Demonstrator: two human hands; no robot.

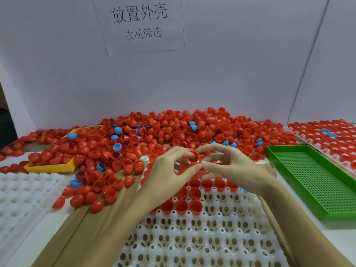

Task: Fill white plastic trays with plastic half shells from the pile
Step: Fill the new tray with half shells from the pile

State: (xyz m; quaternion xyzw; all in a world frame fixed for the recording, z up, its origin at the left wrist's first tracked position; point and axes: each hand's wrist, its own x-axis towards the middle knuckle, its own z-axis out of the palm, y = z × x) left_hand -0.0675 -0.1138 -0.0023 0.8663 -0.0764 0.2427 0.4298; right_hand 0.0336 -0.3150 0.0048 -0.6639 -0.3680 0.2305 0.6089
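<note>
Tray [221,234] barely started, just a few far rows of red half shells [181,205] in, tons still piled [163,130] behind, both hands' [169,174] [237,166] fingers pinching one shell [195,155] over it.

Two bare forearms enter from the lower edge of the view, each ending in a bare hand. Left hand [169,170]: no glove, no ring, no watch or band seen at the wrist. Right hand [237,168]: likewise ungloved, with no jewellery or strap visible. No sleeve or cuff shows on either arm within the view; both arms are uncovered up to the picture's edge. The fingers [213,164] are slender, with short, plain nails carrying no visible polish. No markings, plasters or tape are seen on either hand or forearm.
</note>
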